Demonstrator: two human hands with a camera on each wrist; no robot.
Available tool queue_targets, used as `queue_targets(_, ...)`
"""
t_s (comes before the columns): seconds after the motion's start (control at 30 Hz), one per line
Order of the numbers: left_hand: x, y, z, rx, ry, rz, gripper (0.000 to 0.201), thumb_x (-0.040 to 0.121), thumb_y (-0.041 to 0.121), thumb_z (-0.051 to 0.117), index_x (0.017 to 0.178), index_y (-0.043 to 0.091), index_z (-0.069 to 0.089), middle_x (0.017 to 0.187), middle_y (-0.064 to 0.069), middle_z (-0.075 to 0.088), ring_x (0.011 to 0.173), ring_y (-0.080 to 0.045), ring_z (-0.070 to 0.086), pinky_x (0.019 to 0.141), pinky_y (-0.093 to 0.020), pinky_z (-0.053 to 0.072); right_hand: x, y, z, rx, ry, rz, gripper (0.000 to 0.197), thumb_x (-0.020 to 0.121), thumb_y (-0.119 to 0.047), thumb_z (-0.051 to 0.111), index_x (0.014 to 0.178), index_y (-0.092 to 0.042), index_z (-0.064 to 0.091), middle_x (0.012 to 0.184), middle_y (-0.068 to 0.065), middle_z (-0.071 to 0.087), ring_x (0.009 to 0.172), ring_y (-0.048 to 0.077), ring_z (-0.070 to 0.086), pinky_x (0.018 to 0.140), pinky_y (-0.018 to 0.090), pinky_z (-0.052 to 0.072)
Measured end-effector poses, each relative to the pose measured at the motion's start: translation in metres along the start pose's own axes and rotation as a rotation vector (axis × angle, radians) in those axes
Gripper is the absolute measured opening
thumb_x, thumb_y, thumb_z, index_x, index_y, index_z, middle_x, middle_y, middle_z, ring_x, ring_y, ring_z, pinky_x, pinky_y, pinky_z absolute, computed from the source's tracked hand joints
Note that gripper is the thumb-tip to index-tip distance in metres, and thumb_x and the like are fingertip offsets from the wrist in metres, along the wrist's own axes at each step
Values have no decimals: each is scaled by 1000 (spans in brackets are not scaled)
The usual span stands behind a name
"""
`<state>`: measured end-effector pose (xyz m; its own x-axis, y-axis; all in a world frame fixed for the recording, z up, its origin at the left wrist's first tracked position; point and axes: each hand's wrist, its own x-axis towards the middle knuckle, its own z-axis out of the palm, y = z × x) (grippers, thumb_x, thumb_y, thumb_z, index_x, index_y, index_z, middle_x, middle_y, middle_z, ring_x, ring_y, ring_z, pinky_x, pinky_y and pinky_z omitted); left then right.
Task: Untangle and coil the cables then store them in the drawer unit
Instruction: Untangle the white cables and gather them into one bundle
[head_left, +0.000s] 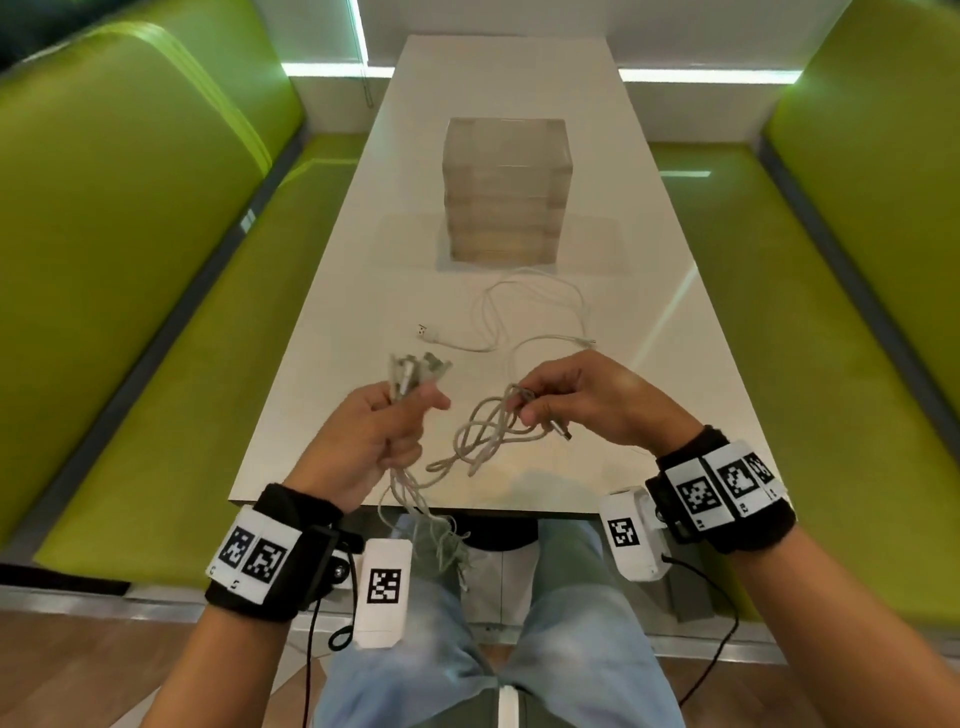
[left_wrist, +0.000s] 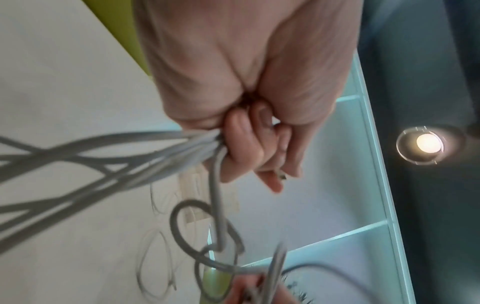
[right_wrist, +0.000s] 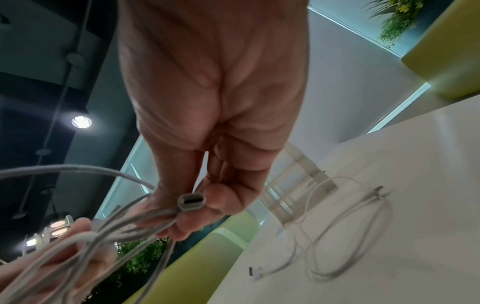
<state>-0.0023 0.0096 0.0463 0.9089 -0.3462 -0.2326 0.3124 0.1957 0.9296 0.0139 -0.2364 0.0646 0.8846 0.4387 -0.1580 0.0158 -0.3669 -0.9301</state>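
Note:
My left hand (head_left: 395, 431) grips a bundle of grey-white cables (head_left: 415, 374) above the table's near edge; their plug ends stick up past my fingers and the tails hang down over my lap. In the left wrist view my fingers (left_wrist: 241, 144) curl round that bundle (left_wrist: 155, 156). My right hand (head_left: 540, 400) pinches a tangled loop of grey cable (head_left: 483, 431), with a metal plug (right_wrist: 191, 202) held against my fingertips. A loose white cable (head_left: 530, 312) lies on the table between my hands and the clear drawer unit (head_left: 506, 192), whose drawers look closed.
The long white table (head_left: 675, 364) runs away from me between two green benches (head_left: 156, 260). The drawer unit stands at its middle. My knees in jeans (head_left: 571, 623) are below the near edge. The table's far half (head_left: 504, 78) is bare.

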Motion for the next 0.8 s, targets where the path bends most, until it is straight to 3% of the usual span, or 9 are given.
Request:
queue_targets(0.1,2,2,-4,-194,74,51,33,66,41,80,68,12,64,46,10,29,36,-2,25,35,-15,25,-3,8,5,24,-22,19,13,77,2,70,88,-4,70,74,11,66,62,13,55,55,22,44)
queue_targets(0.23,1,0,9,-115,33,15,26,84,27,67,67,9,58,45,8,29,37,-4,23,35,-15,24,0,14,20,83,-45,9,33,75,-2,74,105,-12,63,74,18,65,66,22,56,59,28,45)
queue_targets(0.37,3,2,13,-136,99,63,27,80,32,62,72,8,53,46,9,27,37,-4,22,35,-15,24,-1,23,34,-159,-193,58,22,72,-8,77,92,-12,70,69,4,59,60,9,50,60,25,42)
queue_targets(0.47,3,5,11,-174,149,89,24,86,28,55,72,10,52,46,10,26,38,-4,20,37,-16,20,-7,38,48,-370,-323,122,21,69,-12,78,88,-17,70,76,-13,58,70,1,52,69,24,44)
queue_targets(0.6,0,8,13,-202,167,105,23,87,28,54,71,11,53,46,10,26,38,-4,21,37,-16,20,-12,49,54,-375,-450,188,29,68,-15,80,94,-23,67,93,-3,68,86,7,61,80,29,49)
queue_targets(0.67,0,9,14,-208,165,112,23,88,28,54,72,11,53,47,10,26,38,-3,21,37,-16,21,-12,45,48,-351,-441,188,21,70,-19,79,86,-22,65,86,-4,67,80,8,61,76,28,49)
queue_targets(0.73,0,10,14,-212,165,119,23,88,28,53,72,11,52,48,9,26,38,-3,22,37,-15,22,-13,39,39,-331,-334,161,22,71,-26,80,77,-22,59,77,-6,62,70,7,55,67,26,45)
queue_targets(0.8,0,11,16,-225,163,123,23,88,28,53,72,12,52,48,9,26,38,-3,22,36,-15,23,-13,35,34,-254,-161,139,32,69,-34,81,86,-25,56,87,-8,61,75,5,55,68,22,45)
